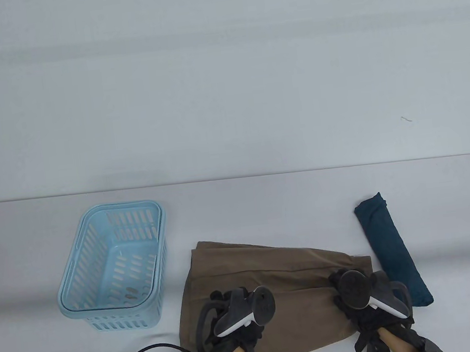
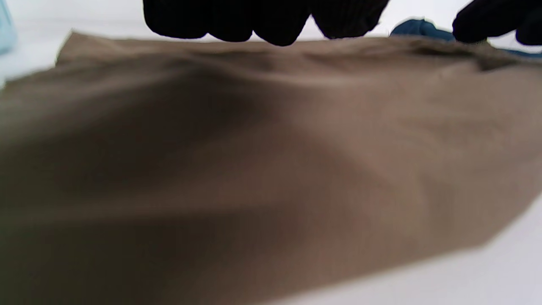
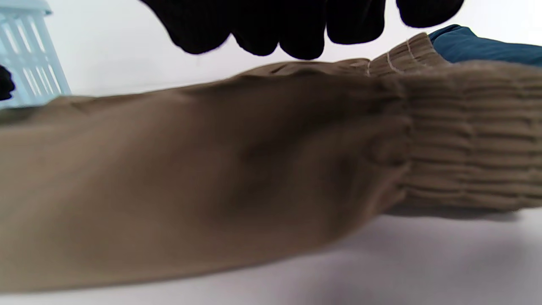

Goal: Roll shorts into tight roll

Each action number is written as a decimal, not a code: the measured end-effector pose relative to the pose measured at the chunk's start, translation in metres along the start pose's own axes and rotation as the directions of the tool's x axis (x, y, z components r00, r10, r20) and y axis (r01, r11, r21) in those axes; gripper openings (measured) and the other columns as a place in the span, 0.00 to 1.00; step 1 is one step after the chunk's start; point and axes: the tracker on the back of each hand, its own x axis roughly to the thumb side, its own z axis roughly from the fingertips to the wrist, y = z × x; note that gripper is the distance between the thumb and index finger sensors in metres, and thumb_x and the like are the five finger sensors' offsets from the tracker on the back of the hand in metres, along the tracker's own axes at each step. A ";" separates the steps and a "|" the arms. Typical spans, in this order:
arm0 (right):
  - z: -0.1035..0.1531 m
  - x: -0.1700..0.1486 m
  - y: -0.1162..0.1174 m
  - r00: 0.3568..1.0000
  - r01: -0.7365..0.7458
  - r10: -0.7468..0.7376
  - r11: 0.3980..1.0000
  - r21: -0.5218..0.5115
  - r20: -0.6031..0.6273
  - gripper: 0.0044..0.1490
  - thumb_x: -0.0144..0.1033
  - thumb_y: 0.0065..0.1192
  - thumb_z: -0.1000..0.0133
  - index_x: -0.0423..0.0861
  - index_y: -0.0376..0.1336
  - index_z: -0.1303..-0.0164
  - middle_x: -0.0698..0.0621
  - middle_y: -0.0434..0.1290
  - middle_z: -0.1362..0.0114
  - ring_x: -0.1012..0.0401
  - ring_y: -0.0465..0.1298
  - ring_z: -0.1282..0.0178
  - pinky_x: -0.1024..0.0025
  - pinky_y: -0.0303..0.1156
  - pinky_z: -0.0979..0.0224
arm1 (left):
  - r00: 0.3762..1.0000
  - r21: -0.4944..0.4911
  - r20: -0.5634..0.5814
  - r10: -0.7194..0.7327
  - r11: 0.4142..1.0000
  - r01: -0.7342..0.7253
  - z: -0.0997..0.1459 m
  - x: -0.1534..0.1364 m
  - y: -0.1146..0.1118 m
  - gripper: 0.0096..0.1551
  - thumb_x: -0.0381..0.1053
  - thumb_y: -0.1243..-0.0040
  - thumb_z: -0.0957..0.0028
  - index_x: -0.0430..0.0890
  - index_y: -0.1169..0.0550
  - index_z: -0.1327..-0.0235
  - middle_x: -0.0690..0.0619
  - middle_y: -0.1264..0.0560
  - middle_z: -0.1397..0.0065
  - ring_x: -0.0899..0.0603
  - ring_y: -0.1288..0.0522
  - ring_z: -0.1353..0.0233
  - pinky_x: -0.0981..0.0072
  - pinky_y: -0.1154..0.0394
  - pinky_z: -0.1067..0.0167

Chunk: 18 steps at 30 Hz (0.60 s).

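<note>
Here the brown shorts (image 1: pixel 273 290) lie folded flat near the bench's (image 1: pixel 263 198) near edge, elastic waistband toward the right. Both gloved hands rest on top: the left hand (image 1: pixel 234 316) on the leg end, the right hand (image 1: pixel 365 296) by the waistband, fingers (image 3: pixel 271 25) curled above the cloth; whether either grip has closed on fabric, I cannot tell. A rolled navy garment (image 1: pixel 389 247) lies just right; a light-blue slotted basket (image 1: pixel 114 266) stands left.

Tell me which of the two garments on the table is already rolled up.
The dark teal garment, lying as a narrow roll right of the right hand. The brown shorts are spread flat under both hands, left hand included.
</note>
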 end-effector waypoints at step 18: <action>-0.007 -0.004 0.035 0.995 -0.094 0.098 0.988 0.126 -0.025 0.34 0.38 0.49 0.42 0.47 0.52 0.24 0.45 0.51 0.15 0.46 0.47 0.15 0.36 0.43 0.21 | 0.998 -0.166 -0.001 0.060 0.984 -0.059 -0.005 0.000 -0.028 0.35 0.50 0.55 0.40 0.40 0.44 0.22 0.36 0.49 0.17 0.24 0.49 0.19 0.23 0.55 0.32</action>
